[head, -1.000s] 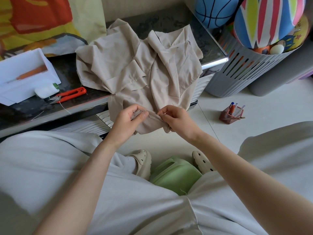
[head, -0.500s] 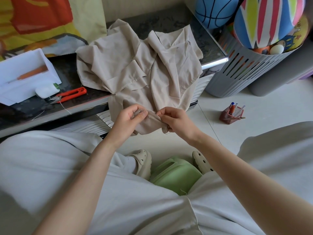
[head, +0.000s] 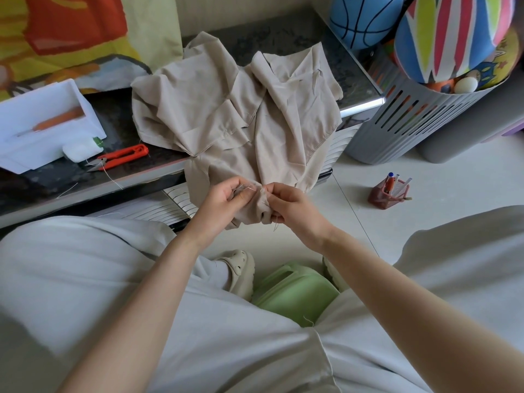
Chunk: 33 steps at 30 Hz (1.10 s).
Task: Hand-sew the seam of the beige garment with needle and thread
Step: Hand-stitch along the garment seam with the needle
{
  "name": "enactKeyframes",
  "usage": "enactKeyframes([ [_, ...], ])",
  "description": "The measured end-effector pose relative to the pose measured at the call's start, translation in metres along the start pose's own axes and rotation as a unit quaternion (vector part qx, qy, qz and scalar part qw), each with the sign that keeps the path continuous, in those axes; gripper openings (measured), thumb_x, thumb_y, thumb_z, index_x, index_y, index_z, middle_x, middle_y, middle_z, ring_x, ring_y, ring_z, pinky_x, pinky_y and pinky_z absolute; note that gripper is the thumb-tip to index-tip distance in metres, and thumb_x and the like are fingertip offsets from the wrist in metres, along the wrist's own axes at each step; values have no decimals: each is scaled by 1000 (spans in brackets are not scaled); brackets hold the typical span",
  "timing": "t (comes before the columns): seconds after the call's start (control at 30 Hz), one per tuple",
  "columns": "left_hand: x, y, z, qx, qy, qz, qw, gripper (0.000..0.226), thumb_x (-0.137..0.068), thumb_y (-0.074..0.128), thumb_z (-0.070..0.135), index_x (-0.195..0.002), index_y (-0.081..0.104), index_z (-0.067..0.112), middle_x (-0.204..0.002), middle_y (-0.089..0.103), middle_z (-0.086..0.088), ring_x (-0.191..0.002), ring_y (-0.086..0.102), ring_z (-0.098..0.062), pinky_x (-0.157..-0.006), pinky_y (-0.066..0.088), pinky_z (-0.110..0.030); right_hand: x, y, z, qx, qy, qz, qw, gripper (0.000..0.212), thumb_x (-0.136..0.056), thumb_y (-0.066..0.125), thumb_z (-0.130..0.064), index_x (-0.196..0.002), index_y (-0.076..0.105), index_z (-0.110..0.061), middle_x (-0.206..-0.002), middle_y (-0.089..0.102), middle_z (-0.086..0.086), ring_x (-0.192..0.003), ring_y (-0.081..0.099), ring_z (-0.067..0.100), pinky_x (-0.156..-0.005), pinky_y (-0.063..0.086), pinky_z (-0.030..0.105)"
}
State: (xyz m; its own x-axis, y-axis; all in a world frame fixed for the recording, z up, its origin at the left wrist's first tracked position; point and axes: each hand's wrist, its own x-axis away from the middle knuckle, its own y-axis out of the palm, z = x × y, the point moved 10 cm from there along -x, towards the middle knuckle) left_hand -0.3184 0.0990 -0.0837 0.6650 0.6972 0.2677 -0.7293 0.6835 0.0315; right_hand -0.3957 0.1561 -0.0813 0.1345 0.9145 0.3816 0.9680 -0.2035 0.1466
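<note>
The left hand (head: 226,198) and right hand (head: 292,205) are bare, like both forearms. Loose pale grey clothes (head: 85,279) cover the lap, perhaps a long top over trousers, with a stray thread (head: 307,320) at one hem. Cream clogs (head: 241,269) with round holes are on the feet.

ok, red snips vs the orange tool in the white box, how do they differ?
The red snips lie on the bare dark tabletop; the orange tool lies inside the white box. The snips are bright red and two-armed; the tool is a paler, single slim stick. Both lie left of the beige garment, untouched.
</note>
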Motion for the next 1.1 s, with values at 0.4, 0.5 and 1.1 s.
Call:
enactKeyframes([
  [0.4,2,-2,-9,86,-28,1,996,24,-69,66,49,-82,70,29,-86,47,-15,-74,34,-22,-57,10,-40,-5,-4,7,-12,18,25,999,18,-101,39,-10,-85,47,-12,-63,51,9,-58,42,16,-56,43,19],
  [0.5,1,-4,-9,95,-20,5,995,23,-70,67,45,-85,72,28,-92,55,-17,-90,40,-29,-66,23,-31,-6,-10,8,27,17,42,999,17,-99,45,-13,-84,50,-10,-68,48,8,-54,41,13,-53,40,17],
  [1.1,-1,-5,-16,60,-43,27,997,18,-93,54,9,-81,66,16,-77,70,-1,-73,61,-12,-70,46,-25,-8,-19,-4,109,-31,98,989,14,-96,45,-2,-95,56,-11,-74,63,8,-60,58,16,-62,51,29],
])
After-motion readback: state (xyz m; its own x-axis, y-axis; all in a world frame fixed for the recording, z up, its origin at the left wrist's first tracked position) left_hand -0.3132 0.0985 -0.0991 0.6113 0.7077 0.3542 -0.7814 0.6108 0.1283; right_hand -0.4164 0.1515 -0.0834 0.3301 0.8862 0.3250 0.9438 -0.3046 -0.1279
